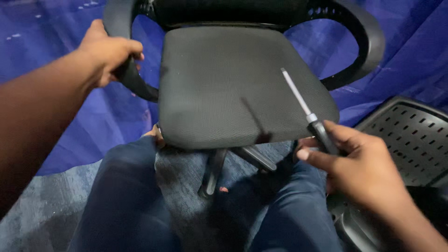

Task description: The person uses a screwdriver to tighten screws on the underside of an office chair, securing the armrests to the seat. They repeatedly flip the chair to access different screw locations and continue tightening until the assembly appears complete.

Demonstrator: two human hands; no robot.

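While the left hand (108,52) squeezes the chair armrest (122,51) at upper left, the right hand (359,163) grips a screwdriver (305,108); a slip might poke the seat (233,84).

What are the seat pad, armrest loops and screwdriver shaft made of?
Seat pad: woven mesh fabric, fine dotted texture, matte dark grey.
Armrest loops: likely moulded plastic, smooth black, slight sheen.
Screwdriver shaft: probably metal, thin, pale, straight; handle black, likely plastic.
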